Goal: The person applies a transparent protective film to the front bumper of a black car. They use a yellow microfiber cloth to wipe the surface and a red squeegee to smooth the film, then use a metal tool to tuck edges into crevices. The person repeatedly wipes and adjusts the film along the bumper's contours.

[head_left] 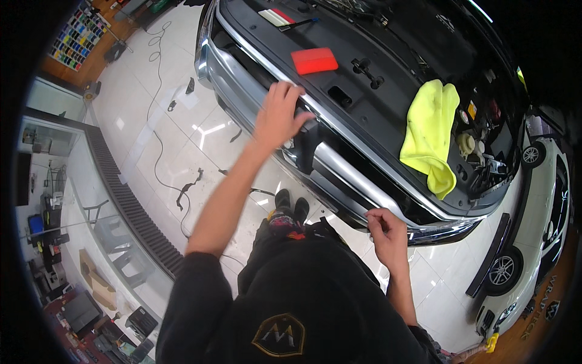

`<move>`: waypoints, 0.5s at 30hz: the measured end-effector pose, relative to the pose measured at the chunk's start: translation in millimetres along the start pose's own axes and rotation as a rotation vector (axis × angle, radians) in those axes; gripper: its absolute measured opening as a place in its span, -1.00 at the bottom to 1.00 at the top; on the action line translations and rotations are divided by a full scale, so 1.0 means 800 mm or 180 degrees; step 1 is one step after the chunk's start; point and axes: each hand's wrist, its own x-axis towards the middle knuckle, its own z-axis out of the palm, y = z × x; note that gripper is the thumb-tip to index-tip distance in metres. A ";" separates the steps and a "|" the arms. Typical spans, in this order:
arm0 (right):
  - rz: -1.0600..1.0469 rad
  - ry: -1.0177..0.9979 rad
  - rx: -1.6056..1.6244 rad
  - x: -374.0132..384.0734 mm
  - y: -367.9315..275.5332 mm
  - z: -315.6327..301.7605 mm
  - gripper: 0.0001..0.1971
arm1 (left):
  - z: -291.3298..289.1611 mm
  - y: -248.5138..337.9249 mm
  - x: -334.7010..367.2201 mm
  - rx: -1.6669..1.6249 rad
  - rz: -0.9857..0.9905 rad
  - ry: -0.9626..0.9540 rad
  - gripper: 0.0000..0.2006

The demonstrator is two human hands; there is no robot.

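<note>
I stand at the front of a dark car whose hood is raised. My left hand (280,114) lies over the chrome strip (330,124) above the grille, thumb spread from the fingers; it is open and grips nothing visible. Just below it, a black piece (308,145) hangs over the silver grille bar (345,173); whether it is part of the grille, I cannot tell. My right hand (388,233) is closed in a pinch at the grille's right end, close to the bumper. What its fingertips hold, if anything, is too small to make out.
On the black panel behind the grille lie a red squeegee card (314,60), a white-and-red tool (276,18) and a yellow-green cloth (430,136). A cable (159,145) and dark scraps (189,188) lie on the tiled floor. A white car (533,224) stands at right.
</note>
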 end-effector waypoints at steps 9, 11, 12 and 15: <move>-0.0232 -0.0301 -0.0039 0.001 0.029 0.007 -0.88 | -0.004 -0.016 0.054 0.0386 0.1670 -0.1110 -0.61; -0.0204 -0.0380 -0.0016 0.003 0.031 0.010 -0.88 | -0.003 -0.020 0.057 0.0461 0.1871 -0.1222 -0.64; -0.0211 -0.0426 -0.0095 0.006 0.030 0.011 -0.88 | -0.003 -0.022 0.057 0.0499 0.1968 -0.1279 -0.66; -0.0293 -0.0534 -0.0267 0.019 0.019 0.018 -0.87 | 0.007 -0.026 0.060 0.0835 0.2354 -0.1389 -0.67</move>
